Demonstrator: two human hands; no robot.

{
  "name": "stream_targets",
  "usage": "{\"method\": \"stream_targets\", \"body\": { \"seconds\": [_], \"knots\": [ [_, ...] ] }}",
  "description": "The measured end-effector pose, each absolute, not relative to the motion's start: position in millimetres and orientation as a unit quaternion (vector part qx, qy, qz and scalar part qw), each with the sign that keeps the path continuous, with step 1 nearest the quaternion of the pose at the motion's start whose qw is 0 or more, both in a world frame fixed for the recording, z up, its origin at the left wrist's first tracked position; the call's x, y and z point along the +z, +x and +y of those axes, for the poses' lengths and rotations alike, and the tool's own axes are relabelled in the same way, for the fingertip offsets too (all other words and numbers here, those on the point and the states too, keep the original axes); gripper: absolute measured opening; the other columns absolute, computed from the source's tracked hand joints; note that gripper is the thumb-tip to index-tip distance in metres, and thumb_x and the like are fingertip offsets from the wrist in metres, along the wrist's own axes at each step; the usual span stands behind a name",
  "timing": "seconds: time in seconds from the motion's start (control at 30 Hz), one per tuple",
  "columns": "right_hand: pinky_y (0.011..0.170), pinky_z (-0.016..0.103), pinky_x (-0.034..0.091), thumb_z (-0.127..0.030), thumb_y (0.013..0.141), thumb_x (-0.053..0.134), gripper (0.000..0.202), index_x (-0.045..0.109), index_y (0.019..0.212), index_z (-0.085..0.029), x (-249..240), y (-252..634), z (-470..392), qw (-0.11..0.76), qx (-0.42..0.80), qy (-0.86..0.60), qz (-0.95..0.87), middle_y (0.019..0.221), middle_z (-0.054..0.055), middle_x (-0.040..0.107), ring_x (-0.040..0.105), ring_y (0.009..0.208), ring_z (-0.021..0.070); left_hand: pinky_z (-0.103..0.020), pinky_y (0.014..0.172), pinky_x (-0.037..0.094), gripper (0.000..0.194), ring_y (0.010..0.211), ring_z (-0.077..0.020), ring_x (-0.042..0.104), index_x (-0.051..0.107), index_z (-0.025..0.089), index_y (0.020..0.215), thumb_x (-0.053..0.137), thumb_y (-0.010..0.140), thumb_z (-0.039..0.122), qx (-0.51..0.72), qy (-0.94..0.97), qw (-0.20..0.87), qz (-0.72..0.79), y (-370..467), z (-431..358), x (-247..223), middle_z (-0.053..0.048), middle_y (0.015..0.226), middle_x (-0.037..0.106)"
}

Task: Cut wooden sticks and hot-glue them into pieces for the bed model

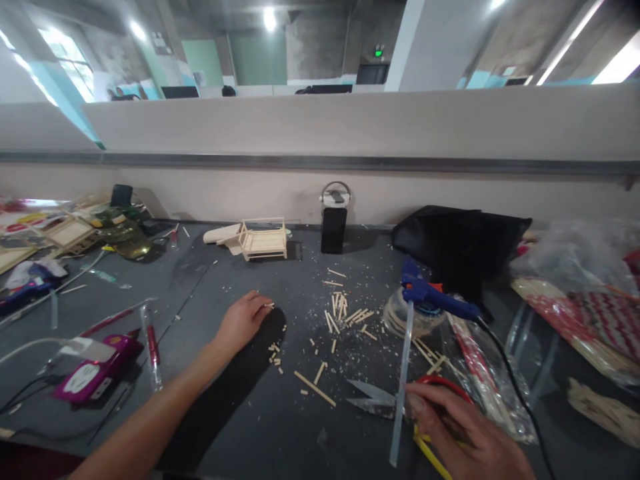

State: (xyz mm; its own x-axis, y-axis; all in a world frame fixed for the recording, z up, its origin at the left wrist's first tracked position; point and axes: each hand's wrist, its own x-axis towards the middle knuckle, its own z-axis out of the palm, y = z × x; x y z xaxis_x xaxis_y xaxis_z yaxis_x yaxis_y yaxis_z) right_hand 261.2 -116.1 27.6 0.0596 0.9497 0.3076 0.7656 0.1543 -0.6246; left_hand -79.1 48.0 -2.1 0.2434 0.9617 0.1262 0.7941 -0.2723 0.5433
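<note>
Nearest, the right hand (465,433) lay over the handles of the open scissors (373,399), fingers bent beside the clear glue stick (404,380), though whether they gripped either could not be told. Farther in, the left hand (246,320) pinched a small wood piece (271,305) between narrowed fingers above the table (200,340), left of the scattered sticks (339,308). Beyond stood the small wooden frame (263,244) and, to its right, an upright phone (334,231).

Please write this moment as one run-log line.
left hand: pinching small wooden piece | right hand: at open scissors | glue gun: on tub | short sticks: scattered | wooden model: upright
</note>
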Motion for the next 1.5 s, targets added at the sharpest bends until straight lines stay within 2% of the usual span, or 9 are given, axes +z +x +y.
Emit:
{"method": "stream_targets", "body": {
  "seconds": [0.2, 0.33, 0.5, 0.67, 0.87, 1.0, 1.17, 1.5],
  "knots": [
    [0.055, 0.018, 0.058, -0.049, 0.085, 0.059, 0.025, 0.074, 0.089, -0.030, 26, 270, -118, 0.359, 0.147, -0.658, -0.645, 0.087, -0.002, 0.078, 0.075, 0.072, 0.0174, -0.028, 0.078, 0.047, 0.021, 0.088, -0.0178, 0.064, 0.072, 0.021, 0.093, 0.051, 0.089, 0.020, 0.150, 0.854, 0.229, 0.443, -78, 16, -1, -0.005, 0.090, 0.069],
    [0.057, 0.020, 0.058, -0.050, 0.086, 0.058, 0.026, 0.075, 0.088, -0.030, 29, 271, -119, 0.367, 0.137, -0.662, -0.639, 0.085, -0.002, 0.079, 0.075, 0.070, 0.0182, -0.029, 0.077, 0.047, 0.024, 0.089, -0.0185, 0.063, 0.072, 0.023, 0.095, 0.049, 0.089, 0.019, 0.134, 0.865, 0.207, 0.437, -76, 6, -3, -0.006, 0.094, 0.068],
    [0.055, 0.019, 0.057, -0.050, 0.086, 0.058, 0.025, 0.074, 0.088, -0.031, 35, 270, -117, 0.373, 0.113, -0.661, -0.642, 0.083, -0.004, 0.079, 0.075, 0.068, 0.0165, -0.027, 0.070, 0.044, 0.023, 0.083, -0.0182, 0.062, 0.069, 0.021, 0.086, 0.047, 0.089, 0.017, 0.083, 0.883, 0.179, 0.425, -71, 5, 0, -0.005, 0.088, 0.067],
    [0.060, 0.023, 0.059, -0.055, 0.087, 0.053, 0.033, 0.074, 0.084, -0.030, 50, 274, -110, 0.373, 0.046, -0.667, -0.643, 0.078, -0.003, 0.078, 0.073, 0.060, 0.0165, -0.026, 0.066, 0.042, 0.021, 0.076, -0.0179, 0.061, 0.063, 0.018, 0.076, 0.045, 0.088, 0.013, 0.030, 0.892, 0.145, 0.428, -60, 1, 10, -0.005, 0.081, 0.064],
    [0.070, 0.029, 0.058, -0.057, 0.089, 0.050, 0.036, 0.072, 0.089, -0.030, 61, 279, -105, 0.349, 0.010, -0.685, -0.639, 0.087, 0.001, 0.078, 0.073, 0.075, 0.0215, -0.028, 0.071, 0.044, 0.023, 0.081, -0.0196, 0.061, 0.064, 0.017, 0.078, 0.045, 0.089, 0.014, 0.071, 0.888, 0.166, 0.424, -42, -6, 18, -0.007, 0.084, 0.064],
    [0.068, 0.028, 0.058, -0.055, 0.088, 0.052, 0.032, 0.072, 0.087, -0.030, 57, 276, -102, 0.366, 0.019, -0.678, -0.637, 0.082, 0.000, 0.077, 0.073, 0.068, 0.0197, -0.030, 0.075, 0.045, 0.022, 0.085, -0.0202, 0.060, 0.067, 0.018, 0.086, 0.047, 0.089, 0.013, 0.118, 0.893, 0.168, 0.400, -24, -6, 16, -0.007, 0.089, 0.066],
    [0.065, 0.023, 0.057, -0.050, 0.089, 0.054, 0.027, 0.072, 0.088, -0.030, 48, 276, -103, 0.388, 0.030, -0.654, -0.649, 0.081, -0.003, 0.077, 0.072, 0.065, 0.0168, -0.031, 0.076, 0.045, 0.023, 0.087, -0.0209, 0.060, 0.070, 0.019, 0.093, 0.047, 0.091, 0.014, 0.113, 0.904, 0.168, 0.377, -5, -2, 9, -0.007, 0.092, 0.067],
    [0.065, 0.024, 0.056, -0.047, 0.087, 0.058, 0.023, 0.072, 0.087, -0.029, 42, 282, -111, 0.393, 0.058, -0.670, -0.627, 0.079, -0.003, 0.077, 0.072, 0.062, 0.0160, -0.033, 0.076, 0.045, 0.014, 0.086, -0.0230, 0.059, 0.071, 0.017, 0.092, 0.061, 0.083, 0.018, 0.072, 0.905, 0.186, 0.375, 16, -5, 1, -0.008, 0.090, 0.068]
  ]
}}
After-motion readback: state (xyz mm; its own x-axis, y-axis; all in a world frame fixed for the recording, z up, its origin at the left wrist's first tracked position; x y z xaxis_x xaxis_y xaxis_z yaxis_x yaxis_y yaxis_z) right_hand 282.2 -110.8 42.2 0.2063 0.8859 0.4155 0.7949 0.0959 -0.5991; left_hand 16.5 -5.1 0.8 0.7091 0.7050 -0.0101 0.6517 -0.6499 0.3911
